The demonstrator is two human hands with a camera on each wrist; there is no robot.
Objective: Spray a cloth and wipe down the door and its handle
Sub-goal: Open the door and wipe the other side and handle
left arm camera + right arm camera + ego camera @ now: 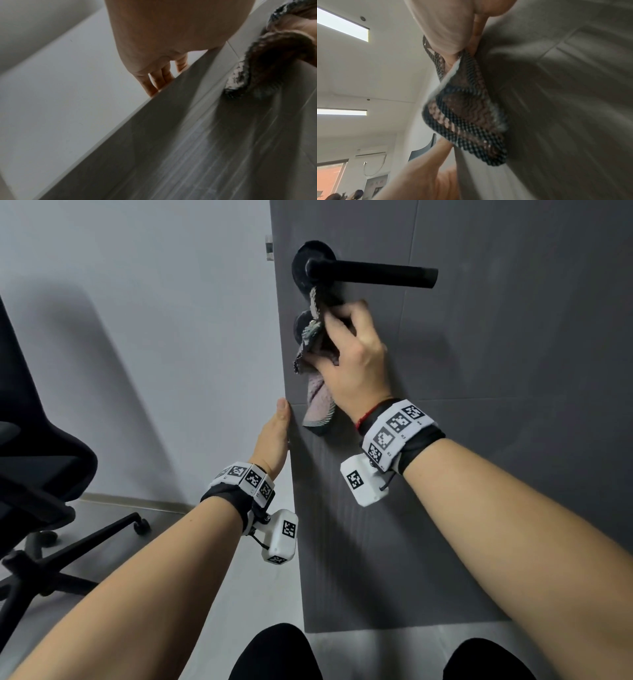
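The dark grey door stands ajar, with a black lever handle on a round rosette. My right hand grips a bunched grey-pink cloth with a chequered border and presses it against the small lock rosette just under the lever. The cloth's loose end hangs down the door face, as the right wrist view shows. My left hand holds the door's free edge lower down, thumb on the front. Its fingers reach behind the edge. No spray bottle is in view.
A black office chair on castors stands at the left, close to the pale wall. My knees are near the door's bottom edge. Two people show far off in the right wrist view.
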